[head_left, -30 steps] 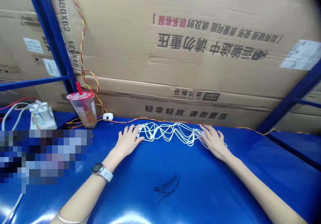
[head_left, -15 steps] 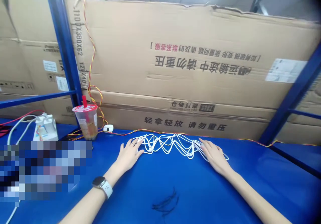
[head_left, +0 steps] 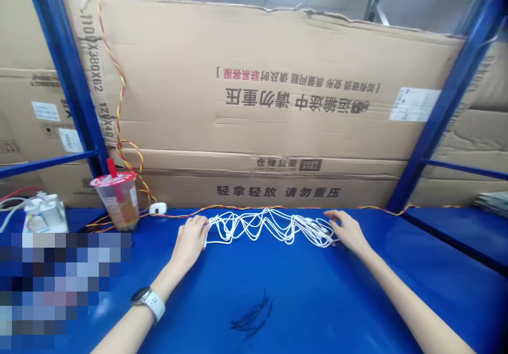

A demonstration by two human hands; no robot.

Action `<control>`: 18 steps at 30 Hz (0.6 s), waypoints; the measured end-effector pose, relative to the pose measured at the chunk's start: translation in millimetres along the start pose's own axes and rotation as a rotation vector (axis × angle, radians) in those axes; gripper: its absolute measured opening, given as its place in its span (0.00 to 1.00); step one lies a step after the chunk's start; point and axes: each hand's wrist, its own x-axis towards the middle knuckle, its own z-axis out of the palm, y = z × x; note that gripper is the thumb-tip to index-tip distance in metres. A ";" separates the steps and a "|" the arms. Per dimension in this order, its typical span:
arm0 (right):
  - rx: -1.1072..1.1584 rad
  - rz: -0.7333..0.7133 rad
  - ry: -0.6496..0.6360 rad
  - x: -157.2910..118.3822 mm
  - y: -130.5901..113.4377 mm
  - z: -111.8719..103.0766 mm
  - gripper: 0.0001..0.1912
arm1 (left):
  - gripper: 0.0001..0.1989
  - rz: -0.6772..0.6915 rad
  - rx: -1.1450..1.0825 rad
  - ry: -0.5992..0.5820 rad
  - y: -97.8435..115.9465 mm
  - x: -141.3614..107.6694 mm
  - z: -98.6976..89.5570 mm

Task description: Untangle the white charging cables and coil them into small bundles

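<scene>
A tangle of white cables [head_left: 264,227] lies in loose zigzag loops along the back of the blue tabletop. At its left end my left hand [head_left: 192,239], wearing a watch, is closed with the fingertips on the cable. My right hand [head_left: 350,233] rests at the opposite end, its bent fingers and thumb apart and touching the outer loops. Several thin black strips [head_left: 252,317], perhaps ties, lie nearer to me on the blue tabletop [head_left: 317,296].
A drink cup [head_left: 119,200] with a red straw stands at the left, beside a small white case [head_left: 157,209]. Further left is a white power strip [head_left: 45,214]. Large cardboard boxes [head_left: 246,132] and blue posts [head_left: 432,121] border the back. A red-yellow twisted wire [head_left: 119,100] hangs there.
Both hands have shifted outward from lying flat on the cables to the bundle's two ends. The left fingers have curled in. The camera view has turned slightly right.
</scene>
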 end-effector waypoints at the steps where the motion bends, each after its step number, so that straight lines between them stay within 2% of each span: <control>1: 0.022 0.000 -0.062 0.9 2.4 -7.1 0.16 | 0.13 0.002 -0.022 0.029 -0.1 0.3 -1.0; 4: 0.056 -0.014 -0.281 -0.6 -0.4 -24.6 0.15 | 0.14 -0.020 -0.070 0.081 -1.4 0.2 -3.2; 6: 0.062 -0.025 -0.373 -3.3 -7.8 -30.5 0.16 | 0.14 -0.043 -0.077 0.087 -3.0 -0.4 -2.8; 11: 0.115 -0.074 -0.553 -7.2 -23.7 -31.4 0.14 | 0.13 -0.094 -0.124 0.011 -3.5 -1.9 0.8; 15: 0.096 -0.063 -0.479 -5.0 -23.9 -36.6 0.13 | 0.12 -0.109 -0.143 -0.034 1.1 -3.3 0.1; 18: 0.109 0.026 -0.276 -1.3 -17.9 -42.3 0.13 | 0.13 -0.113 -0.159 -0.050 3.7 -4.0 -1.9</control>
